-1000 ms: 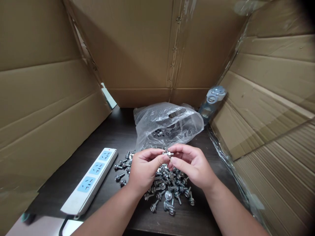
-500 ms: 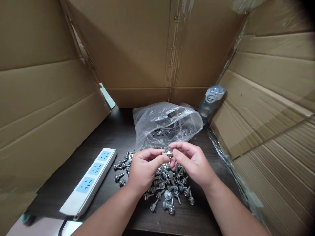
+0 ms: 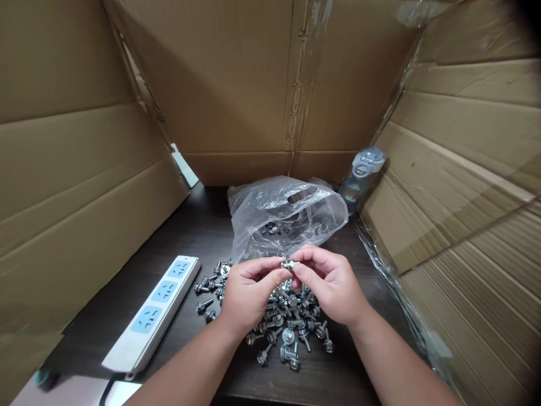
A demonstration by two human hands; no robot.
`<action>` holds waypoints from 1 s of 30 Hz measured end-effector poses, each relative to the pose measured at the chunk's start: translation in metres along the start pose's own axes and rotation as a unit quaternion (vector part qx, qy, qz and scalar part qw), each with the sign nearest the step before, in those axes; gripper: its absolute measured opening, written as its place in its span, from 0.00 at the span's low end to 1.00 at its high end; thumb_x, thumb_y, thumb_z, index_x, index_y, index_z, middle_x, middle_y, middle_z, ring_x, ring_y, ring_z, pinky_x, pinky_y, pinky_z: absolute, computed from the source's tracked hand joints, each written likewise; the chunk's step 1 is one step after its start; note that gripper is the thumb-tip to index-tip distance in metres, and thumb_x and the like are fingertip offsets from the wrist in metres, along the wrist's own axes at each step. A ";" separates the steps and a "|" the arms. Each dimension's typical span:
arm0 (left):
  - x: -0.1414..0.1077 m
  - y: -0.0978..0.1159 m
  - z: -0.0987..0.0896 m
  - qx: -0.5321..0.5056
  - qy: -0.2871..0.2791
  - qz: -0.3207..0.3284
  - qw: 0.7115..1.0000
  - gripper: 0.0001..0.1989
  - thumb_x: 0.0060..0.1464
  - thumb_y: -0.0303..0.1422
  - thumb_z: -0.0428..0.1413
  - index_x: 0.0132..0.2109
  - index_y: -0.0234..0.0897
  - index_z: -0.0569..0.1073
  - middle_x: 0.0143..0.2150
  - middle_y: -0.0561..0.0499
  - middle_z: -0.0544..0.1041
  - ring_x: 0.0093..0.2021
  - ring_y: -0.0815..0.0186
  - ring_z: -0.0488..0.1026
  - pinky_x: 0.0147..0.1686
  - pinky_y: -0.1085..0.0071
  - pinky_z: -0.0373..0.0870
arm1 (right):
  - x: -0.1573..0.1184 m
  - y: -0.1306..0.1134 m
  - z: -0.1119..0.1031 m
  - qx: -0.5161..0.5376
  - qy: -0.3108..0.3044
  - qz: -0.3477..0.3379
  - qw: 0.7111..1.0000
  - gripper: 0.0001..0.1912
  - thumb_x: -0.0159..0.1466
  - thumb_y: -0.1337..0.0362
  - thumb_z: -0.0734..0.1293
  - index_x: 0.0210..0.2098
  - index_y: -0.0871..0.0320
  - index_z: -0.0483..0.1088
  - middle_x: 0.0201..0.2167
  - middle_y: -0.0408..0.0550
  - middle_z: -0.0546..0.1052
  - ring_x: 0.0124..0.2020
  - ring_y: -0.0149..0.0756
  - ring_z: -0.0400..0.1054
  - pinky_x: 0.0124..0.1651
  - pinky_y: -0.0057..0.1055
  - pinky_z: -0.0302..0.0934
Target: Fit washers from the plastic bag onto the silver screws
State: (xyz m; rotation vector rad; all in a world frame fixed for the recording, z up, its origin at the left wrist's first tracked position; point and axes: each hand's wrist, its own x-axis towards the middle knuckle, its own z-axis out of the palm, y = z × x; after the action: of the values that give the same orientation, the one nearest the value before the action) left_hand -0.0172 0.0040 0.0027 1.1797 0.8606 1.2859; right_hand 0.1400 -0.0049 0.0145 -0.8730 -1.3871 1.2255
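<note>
Between the fingertips of both hands is a small silver bolt (image 3: pixel 289 265), held roughly level above a heap of bolts. My left hand (image 3: pixel 249 287) pinches its left end with thumb and forefinger. On the other end, my right hand (image 3: pixel 327 282) grips with thumb and fingers; a nut or washer seems to sit on the shank, though the fingers partly cover it. Below lies the heap of loose bolts (image 3: pixel 291 316), many with washers, spread on the dark table and partly hidden by my hands.
Behind the heap, a clear plastic bag (image 3: pixel 262 203) lies with its mouth toward me and small metal parts inside. A white power strip (image 3: pixel 127 349) is at the left. At the back right stands a water bottle (image 3: pixel 357 183). Cardboard walls (image 3: pixel 236 84) enclose the dark table (image 3: pixel 177 237).
My right fingers have shifted slightly along the bolt, and more of its metal shows between the hands. The heap, bag and power strip stay where they were.
</note>
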 end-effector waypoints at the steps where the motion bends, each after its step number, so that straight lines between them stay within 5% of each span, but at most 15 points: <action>1: 0.000 0.000 0.000 0.017 0.011 0.007 1.000 0.07 0.45 0.26 0.65 0.34 0.42 0.82 0.34 0.52 0.81 0.32 0.70 0.78 0.34 0.81 0.74 | 0.000 0.000 0.000 -0.011 -0.001 0.001 1.000 0.08 0.63 0.62 0.67 0.35 0.62 0.70 0.27 0.44 0.71 0.25 0.27 0.67 0.29 0.25 0.65; 7: -0.001 -0.001 0.000 0.071 0.037 0.046 0.996 0.09 0.43 0.25 0.65 0.33 0.43 0.82 0.32 0.52 0.81 0.31 0.70 0.78 0.33 0.83 0.75 | 0.003 0.007 -0.002 -0.041 -0.007 0.051 0.998 0.19 0.67 0.53 0.61 0.27 0.63 0.68 0.19 0.45 0.70 0.21 0.28 0.65 0.25 0.26 0.62; 12: 0.001 0.001 0.001 0.037 0.024 0.028 0.999 0.08 0.45 0.26 0.65 0.35 0.43 0.82 0.35 0.52 0.81 0.34 0.70 0.79 0.35 0.83 0.75 | 0.003 0.008 -0.008 0.074 -0.037 0.020 0.996 0.13 0.62 0.61 0.69 0.43 0.61 0.70 0.32 0.46 0.73 0.28 0.30 0.71 0.34 0.31 0.69; 18: 0.001 0.001 0.002 0.037 0.036 0.013 0.999 0.08 0.42 0.26 0.66 0.33 0.42 0.82 0.33 0.52 0.81 0.32 0.70 0.79 0.33 0.84 0.74 | 0.001 0.002 -0.003 0.000 -0.023 0.025 0.999 0.09 0.62 0.62 0.69 0.35 0.63 0.72 0.26 0.45 0.72 0.25 0.28 0.68 0.29 0.26 0.66; 22: 0.000 0.000 0.001 0.046 0.041 0.014 0.998 0.09 0.41 0.25 0.66 0.33 0.42 0.82 0.32 0.52 0.81 0.32 0.69 0.79 0.33 0.83 0.75 | 0.002 0.008 -0.003 -0.062 -0.016 0.037 0.997 0.18 0.66 0.55 0.63 0.27 0.63 0.69 0.19 0.45 0.70 0.20 0.27 0.65 0.25 0.25 0.62; 27: 0.000 0.000 0.000 0.018 0.026 0.007 0.999 0.07 0.43 0.28 0.66 0.33 0.42 0.82 0.32 0.51 0.81 0.31 0.69 0.79 0.33 0.82 0.75 | 0.003 0.008 -0.007 0.044 -0.033 0.020 0.998 0.12 0.62 0.60 0.68 0.41 0.61 0.70 0.30 0.47 0.74 0.28 0.30 0.70 0.33 0.29 0.68; 30: 0.001 -0.001 0.000 0.013 0.025 -0.005 1.000 0.07 0.43 0.29 0.67 0.34 0.42 0.82 0.33 0.50 0.81 0.32 0.69 0.79 0.33 0.81 0.75 | 0.002 0.003 -0.006 0.047 -0.037 0.010 0.998 0.09 0.59 0.65 0.70 0.37 0.62 0.72 0.33 0.47 0.72 0.28 0.29 0.70 0.32 0.28 0.67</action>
State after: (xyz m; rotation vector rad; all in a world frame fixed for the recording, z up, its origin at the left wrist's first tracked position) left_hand -0.0172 0.0048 0.0015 1.1666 0.9216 1.3057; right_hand 0.1449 -0.0008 0.0122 -0.7839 -1.3705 1.3390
